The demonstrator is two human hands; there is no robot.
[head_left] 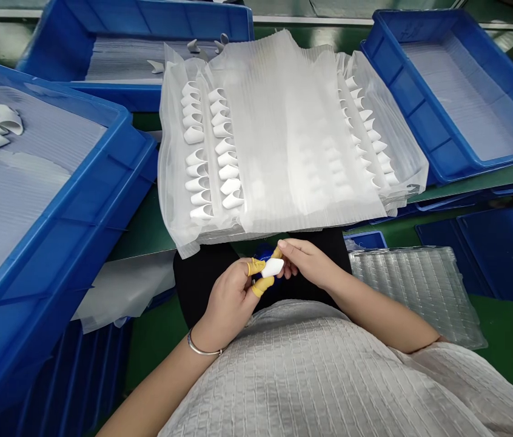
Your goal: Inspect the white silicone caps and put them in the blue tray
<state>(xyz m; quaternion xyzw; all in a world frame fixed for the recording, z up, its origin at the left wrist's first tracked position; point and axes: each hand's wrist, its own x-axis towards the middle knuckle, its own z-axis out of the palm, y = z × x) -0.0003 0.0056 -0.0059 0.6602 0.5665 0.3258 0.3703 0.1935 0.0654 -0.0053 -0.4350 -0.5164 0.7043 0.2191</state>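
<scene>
Here, low over the lap, both hands share one small white plastic piece (pixel 272 267): left hand (pixel 229 300) and right hand (pixel 304 262) pinch its ends in yellow-capped fingertips (pixel 256 266). Light grip seems wisest, turning it slowly, covered tray (pixel 284 139) near ahead.

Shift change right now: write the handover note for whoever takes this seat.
Left hand: yellow finger cots on thumb and forefinger, pinching one small white part.
Right hand: grips the same part from its other end.
Tray stack under a translucent sheet, straight ahead: rows of white parts show at its left and right edges.
Left blue bin: a few white parts lie at its far left.
Right blue bin: only a liner shows.
Clear blister tray lies by the right forearm.
</scene>
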